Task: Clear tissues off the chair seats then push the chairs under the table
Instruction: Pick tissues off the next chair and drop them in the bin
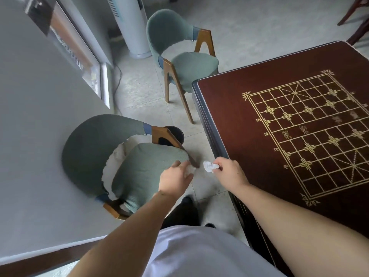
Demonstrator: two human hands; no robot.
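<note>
A green-covered chair (139,168) with wooden arms stands close to the wall at lower left. My left hand (175,178) reaches over the right edge of its seat, fingers closed around a white tissue (190,169) that is mostly hidden under the hand. My right hand (229,172) hovers just right of it, above the floor, pinching a crumpled white tissue (209,166). A second green chair (189,66) stands farther back, its seat bare and its front at the table's corner. The dark red table (299,126) with a gold chess grid fills the right side.
A grey wall (40,136) runs along the left, tight behind the near chair. A white tower fan (131,27) and a cable stand at the back. Dark wooden chair legs (355,19) show at top right. Pale floor tiles (151,94) lie between chairs and table.
</note>
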